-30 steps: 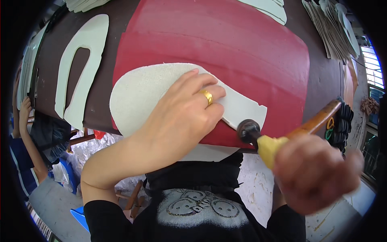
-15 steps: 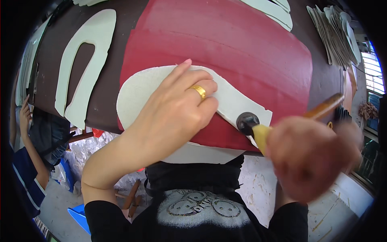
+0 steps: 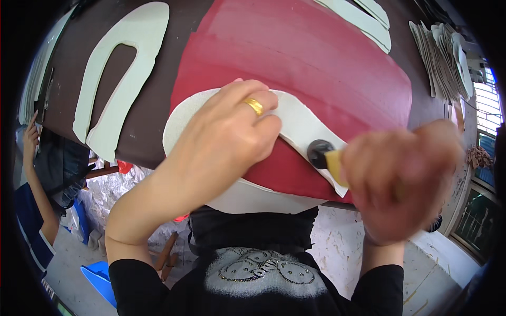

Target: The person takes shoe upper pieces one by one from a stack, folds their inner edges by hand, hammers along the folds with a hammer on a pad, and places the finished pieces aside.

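Note:
A white U-shaped sheet piece lies on a red mat, its curved end to the left. My left hand, with a gold ring, presses on its upper arm, fingers bent and tips partly hidden. Along the table's near edge runs another white strip, apparently the same piece's other arm, partly hidden behind my forearm. My right hand, smeared by motion, is closed round a yellow-necked tool. The tool's round black head sits at the inner edge of the white piece's narrow right part.
The red mat covers the middle of the brown table. Another white U-shaped piece lies at left, more pieces at the back, and a stack at far right. Another person's hand touches the table's left side.
My right hand and the tool have shifted slightly along the white piece. The brown wooden handle that stuck out beyond my right hand no longer shows. My left hand stays on the piece.

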`<state>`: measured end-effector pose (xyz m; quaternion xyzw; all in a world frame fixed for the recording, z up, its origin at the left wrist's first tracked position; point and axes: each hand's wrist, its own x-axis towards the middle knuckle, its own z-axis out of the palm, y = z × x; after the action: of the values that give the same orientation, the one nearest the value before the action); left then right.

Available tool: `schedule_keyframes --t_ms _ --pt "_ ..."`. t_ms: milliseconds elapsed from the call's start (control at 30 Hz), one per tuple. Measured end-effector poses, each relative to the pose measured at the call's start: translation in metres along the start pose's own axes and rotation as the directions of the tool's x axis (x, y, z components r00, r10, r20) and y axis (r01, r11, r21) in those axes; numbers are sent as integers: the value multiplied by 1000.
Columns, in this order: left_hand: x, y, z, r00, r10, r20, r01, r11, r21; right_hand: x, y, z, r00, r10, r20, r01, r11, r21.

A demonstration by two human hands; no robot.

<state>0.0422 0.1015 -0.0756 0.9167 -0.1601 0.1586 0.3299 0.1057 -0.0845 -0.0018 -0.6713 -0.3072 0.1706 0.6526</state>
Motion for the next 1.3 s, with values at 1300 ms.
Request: schedule_keyframes --t_ms 1300 --pt "16 11 -3 998 -15 68 16 1000 -9 13 11 7 980 -104 -169 109 994 23"
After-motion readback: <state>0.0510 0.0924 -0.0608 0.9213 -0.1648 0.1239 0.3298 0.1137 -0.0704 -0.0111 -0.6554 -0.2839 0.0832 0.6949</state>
